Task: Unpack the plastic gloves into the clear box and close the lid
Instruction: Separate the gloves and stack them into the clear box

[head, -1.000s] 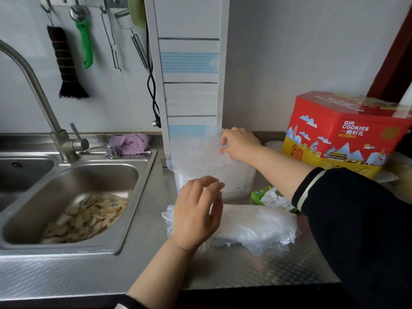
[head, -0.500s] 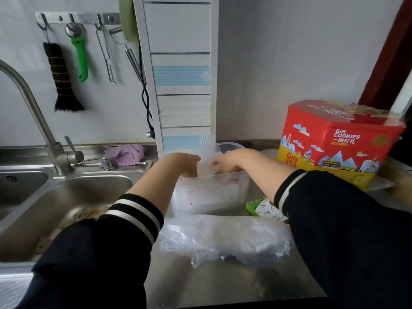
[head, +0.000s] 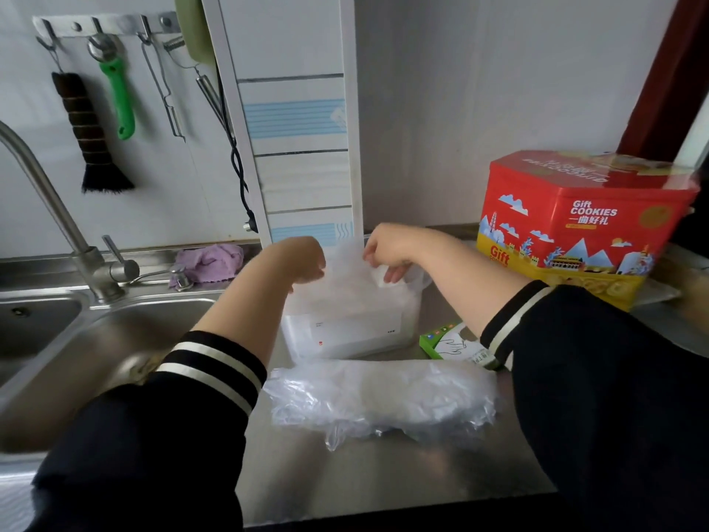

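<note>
The clear box (head: 353, 337) stands on the steel counter behind a loose pile of plastic gloves (head: 380, 397). A thin sheaf of gloves (head: 345, 274) stands upright in the box's open top. My left hand (head: 301, 263) grips the sheaf's left edge. At the sheaf's right edge my right hand (head: 385, 257) pinches it, fingers curled down into the box. The box's lid is not visible. The green and white glove package (head: 447, 341) lies to the right of the box, partly under my right forearm.
A steel sink (head: 76, 347) with a tap (head: 57, 224) fills the left side. A purple cloth (head: 211, 261) lies behind it. A red cookie tin (head: 575, 224) stands at the right. A brush and utensils hang on the wall rack (head: 103, 24).
My left hand left the glove pile on the counter and joined the right hand at the box. Both hands now hold the glove sheaf higher above the box opening.
</note>
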Tool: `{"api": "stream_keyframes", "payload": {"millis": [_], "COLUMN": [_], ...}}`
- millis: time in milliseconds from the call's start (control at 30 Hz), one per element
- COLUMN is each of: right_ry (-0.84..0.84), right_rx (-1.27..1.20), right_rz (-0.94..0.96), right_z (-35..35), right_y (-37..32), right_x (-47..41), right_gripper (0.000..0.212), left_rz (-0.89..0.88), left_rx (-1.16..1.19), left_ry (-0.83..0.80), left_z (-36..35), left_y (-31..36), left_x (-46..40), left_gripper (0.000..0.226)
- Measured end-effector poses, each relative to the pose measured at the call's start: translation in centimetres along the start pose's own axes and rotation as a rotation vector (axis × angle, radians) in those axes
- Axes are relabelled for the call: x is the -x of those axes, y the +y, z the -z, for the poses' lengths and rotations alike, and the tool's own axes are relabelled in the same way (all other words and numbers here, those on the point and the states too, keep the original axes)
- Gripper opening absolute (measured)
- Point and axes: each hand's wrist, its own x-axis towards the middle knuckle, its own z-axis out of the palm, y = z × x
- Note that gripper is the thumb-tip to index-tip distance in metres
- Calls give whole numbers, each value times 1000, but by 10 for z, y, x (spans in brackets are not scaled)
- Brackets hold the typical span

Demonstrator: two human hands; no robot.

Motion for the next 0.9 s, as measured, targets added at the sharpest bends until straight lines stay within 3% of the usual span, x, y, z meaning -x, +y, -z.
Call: {"api": "stream_keyframes", "payload": {"millis": [100, 200, 300, 367, 467, 534, 634, 734, 901], "right_ry": [125, 267, 313, 270, 315, 438, 666, 850, 897], "right_rx": [-63, -181, -433, -543, -346, -131, -58, -63, -135], "right_rz": [66, 213, 294, 264, 196, 190, 307, 448, 466], "right_z": [10, 11, -3, -20, -58, -81, -107, -127, -139], "right_y": [1, 6, 15, 25, 51, 73, 101, 121, 128], "right_x": [16, 42, 77, 99, 117, 121, 122, 120, 124], "right_gripper": [23, 21, 16, 14, 18, 16, 13, 21, 26], "left_rz": [5, 13, -240, -430, -519, -473, -464, -435, -390], "left_rx": [-125, -15, 205, 283, 420, 475, 386, 381, 406], "left_ry": [187, 410, 884, 1032, 896, 695, 450, 461, 580], "left_z": [9, 3, -17, -41, -93, -124, -155, -167, -170], "left_y": [-7, -17, -4, 14, 35, 41, 47, 49, 49], "left_x": [5, 12, 40, 68, 95, 102, 104, 108, 107], "left_gripper": [24, 20, 16, 14, 18, 29, 49, 46, 29]}}
